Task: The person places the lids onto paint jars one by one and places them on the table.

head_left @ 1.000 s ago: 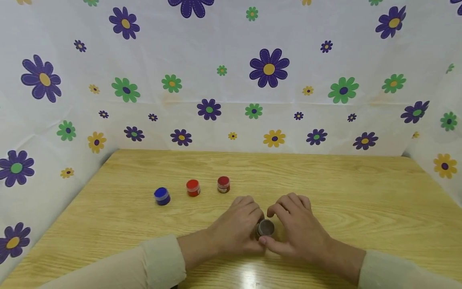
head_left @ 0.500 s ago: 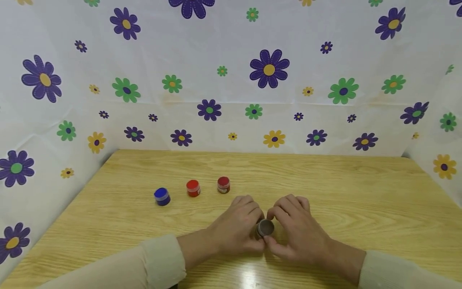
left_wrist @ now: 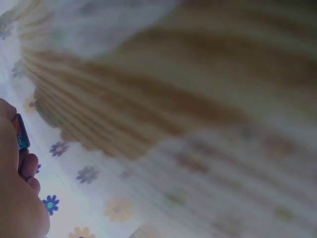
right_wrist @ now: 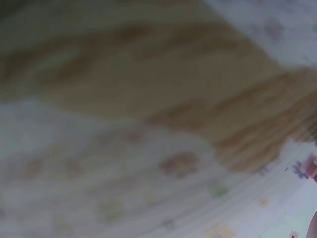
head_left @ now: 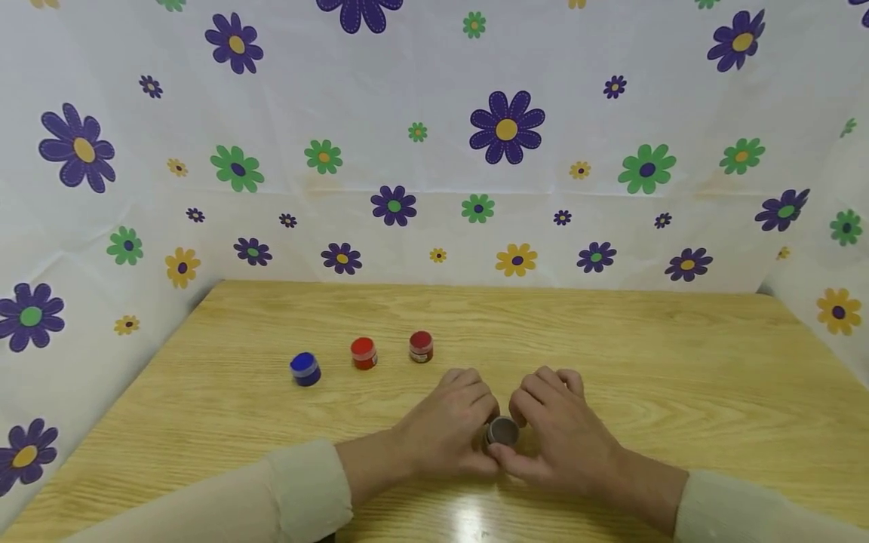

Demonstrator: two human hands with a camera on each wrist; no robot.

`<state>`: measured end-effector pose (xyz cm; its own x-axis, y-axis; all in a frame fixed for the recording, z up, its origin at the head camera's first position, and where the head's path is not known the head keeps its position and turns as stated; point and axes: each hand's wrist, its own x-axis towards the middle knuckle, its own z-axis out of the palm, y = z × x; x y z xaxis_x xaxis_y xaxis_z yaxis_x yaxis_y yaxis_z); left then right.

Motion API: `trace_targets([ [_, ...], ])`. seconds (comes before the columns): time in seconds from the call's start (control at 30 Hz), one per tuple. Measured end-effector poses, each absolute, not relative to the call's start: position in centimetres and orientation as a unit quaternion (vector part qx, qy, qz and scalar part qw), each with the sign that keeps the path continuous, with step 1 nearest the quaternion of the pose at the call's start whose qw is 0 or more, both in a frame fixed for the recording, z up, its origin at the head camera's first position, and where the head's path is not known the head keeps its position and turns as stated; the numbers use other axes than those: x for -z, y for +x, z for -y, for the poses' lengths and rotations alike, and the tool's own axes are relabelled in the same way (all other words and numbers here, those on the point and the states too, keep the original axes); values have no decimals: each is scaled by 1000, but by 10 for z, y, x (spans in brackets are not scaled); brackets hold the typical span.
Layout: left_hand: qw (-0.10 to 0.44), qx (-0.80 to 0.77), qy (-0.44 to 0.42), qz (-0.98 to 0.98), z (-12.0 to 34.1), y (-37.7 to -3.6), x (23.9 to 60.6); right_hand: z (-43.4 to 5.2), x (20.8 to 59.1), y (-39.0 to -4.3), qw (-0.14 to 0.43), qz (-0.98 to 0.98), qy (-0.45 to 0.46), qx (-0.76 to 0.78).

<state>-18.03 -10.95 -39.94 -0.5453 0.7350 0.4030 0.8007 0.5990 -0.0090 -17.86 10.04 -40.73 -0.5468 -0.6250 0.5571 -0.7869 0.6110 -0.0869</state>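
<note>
Both hands held the small round brown-lidded jar [head_left: 502,431] low over the wooden tabletop [head_left: 679,362], left hand [head_left: 444,426] gripping its body, right hand [head_left: 560,430] pinching its lid. A hard twist could probably spill its contents.

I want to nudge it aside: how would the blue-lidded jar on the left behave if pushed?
The blue-lidded jar looks squat, so it would likely slide on the smooth wooden table rather than tip. Being small, it is probably light. Knocked onto its side, its round shape could roll.
</note>
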Motion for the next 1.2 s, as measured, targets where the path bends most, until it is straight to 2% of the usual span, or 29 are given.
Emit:
trace_targets([
  [0.23,164,104,-429,882,108,-181,399,-103,406,-177,209,882,389,-162],
  [0.6,212,109,-439,866,108,-182,400,-102,405,-178,240,841,446,-189],
  [1.2,197,107,-442,868,107,-180,400,-101,407,-178,242,843,440,-191],
])
